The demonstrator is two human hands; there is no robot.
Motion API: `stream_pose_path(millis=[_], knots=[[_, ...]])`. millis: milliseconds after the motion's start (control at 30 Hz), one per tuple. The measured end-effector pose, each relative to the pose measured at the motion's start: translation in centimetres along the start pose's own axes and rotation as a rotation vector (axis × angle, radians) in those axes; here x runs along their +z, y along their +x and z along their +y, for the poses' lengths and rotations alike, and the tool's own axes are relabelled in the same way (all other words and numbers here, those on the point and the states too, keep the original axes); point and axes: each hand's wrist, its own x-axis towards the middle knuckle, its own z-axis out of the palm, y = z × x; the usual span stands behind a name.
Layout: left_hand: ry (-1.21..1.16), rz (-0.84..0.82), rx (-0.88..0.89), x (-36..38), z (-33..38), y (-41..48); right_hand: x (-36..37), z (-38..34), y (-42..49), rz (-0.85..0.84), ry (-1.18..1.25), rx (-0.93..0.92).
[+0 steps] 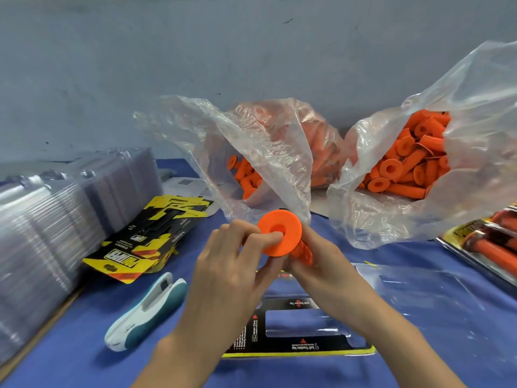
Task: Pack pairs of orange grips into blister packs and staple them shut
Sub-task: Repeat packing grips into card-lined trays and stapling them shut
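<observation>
Orange rubber handle (279,236) sits mid-frame above the blue worktop (70,345), held by both hands. The left grip (223,275) pinches its round flange, thumb tip at the centre hole, and the right grip (321,264) is closed round the ribbed shaft. Below them an opened blister pack (307,331) with a black card lies flat. A white-and-teal stapler (145,306) lies at lower left. Behind, the centre bag (265,152) and the right bag (405,163), both clear plastic, hold more orange handles.
</observation>
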Motion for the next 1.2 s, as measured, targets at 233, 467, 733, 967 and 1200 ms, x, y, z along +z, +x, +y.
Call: stream_pose_path(millis=[233, 467, 733, 967, 1200], knots=[[0.008, 0.023, 0.000, -0.12, -0.07, 0.21, 0.18, -0.61, -0.12, -0.013, 0.004, 0.016], [-0.058, -0.083, -0.095, 0.01, -0.14, -0.37, -0.14, -0.47, -0.41, 0.248, -0.589, -0.229], [-0.094, -0.157, -0.157, 0.23, -0.54, -0.63, 0.01, 0.17, -0.32, 0.302, -0.782, -0.355], [-0.132, -0.174, -0.190, 0.10, -0.44, -0.71, 0.01, -0.09, -0.41, 0.314, -0.826, -0.393], [-0.401, -0.217, -0.481, 0.11, 0.28, -0.46, -0.01, -0.15, -0.92, 0.372, -1.133, -0.405]])
